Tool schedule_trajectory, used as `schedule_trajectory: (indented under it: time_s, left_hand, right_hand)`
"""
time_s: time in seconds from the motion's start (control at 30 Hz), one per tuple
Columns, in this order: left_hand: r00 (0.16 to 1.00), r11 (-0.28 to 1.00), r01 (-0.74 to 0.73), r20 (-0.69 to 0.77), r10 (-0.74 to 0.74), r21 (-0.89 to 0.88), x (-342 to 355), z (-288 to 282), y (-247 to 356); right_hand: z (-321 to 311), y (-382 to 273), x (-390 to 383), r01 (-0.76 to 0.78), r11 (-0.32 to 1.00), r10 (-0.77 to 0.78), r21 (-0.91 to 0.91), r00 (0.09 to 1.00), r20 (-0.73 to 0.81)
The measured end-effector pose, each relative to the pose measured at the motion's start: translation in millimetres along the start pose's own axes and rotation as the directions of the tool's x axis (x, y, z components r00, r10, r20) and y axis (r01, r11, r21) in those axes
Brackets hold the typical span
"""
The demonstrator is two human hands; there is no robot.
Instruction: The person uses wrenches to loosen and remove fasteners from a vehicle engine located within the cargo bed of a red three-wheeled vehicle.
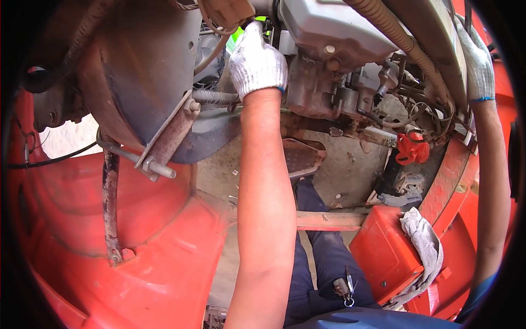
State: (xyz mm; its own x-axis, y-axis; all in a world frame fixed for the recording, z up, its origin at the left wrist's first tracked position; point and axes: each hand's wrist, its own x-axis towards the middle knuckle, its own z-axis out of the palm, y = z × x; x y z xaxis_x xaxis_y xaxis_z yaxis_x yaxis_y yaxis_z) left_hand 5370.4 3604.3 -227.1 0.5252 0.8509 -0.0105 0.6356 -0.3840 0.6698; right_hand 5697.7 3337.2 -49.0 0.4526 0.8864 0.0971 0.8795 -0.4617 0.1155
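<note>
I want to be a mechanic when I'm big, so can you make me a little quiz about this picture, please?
1. What covers the person's left hand? A) nothing, it is bare; B) a white knitted glove; C) shiny blue plastic.

2. True or false: the person's right hand is touching the crumpled red bundle.

3. What is draped along the edge of the boxy, red, hard-sided case?

Key: 1. B. 2. False: it is higher up, beside the long, grey metal beam. 3. Crumpled grey-white fabric.
</note>
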Motion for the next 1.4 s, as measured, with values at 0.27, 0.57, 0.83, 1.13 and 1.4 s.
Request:
schedule_trajectory:
  time_s: [0.27,0.57,0.83,1.13,1.4]
  left_hand:
    - [0.935,0.986,-0.112,0.350,0.061,0.125,36.0,-21.0,37.6]
    - [0.868,0.849,-0.124,0.470,-0.158,0.514,53.1,-53.2,23.0]
    - [0.998,0.999,0.041,0.054,-0.041,-0.001,7.4,-12.9,-2.4]
    - [0.963,0.901,-0.037,-0.256,-0.083,-0.431,2.0,49.4,-2.5]
    - [0.953,0.919,-0.127,-0.303,0.009,-0.374,-6.8,55.3,-12.2]
  right_hand:
    - [-39.4,-36.9,-9.0,-0.269,0.907,0.290,0.324,0.957,-0.016]
    - [-43.1,-94.5,16.3,-0.381,0.727,0.360,0.572,0.920,0.155]
    - [-23.1,-92.5,16.4,-0.170,0.838,0.254,0.518,0.963,-0.094]
    - [-11.3,-71.1,20.3,0.068,0.987,-0.030,0.146,0.968,-0.248]
    - [-15.6,-84.0,17.5,-0.090,0.919,0.166,0.384,0.971,-0.170]
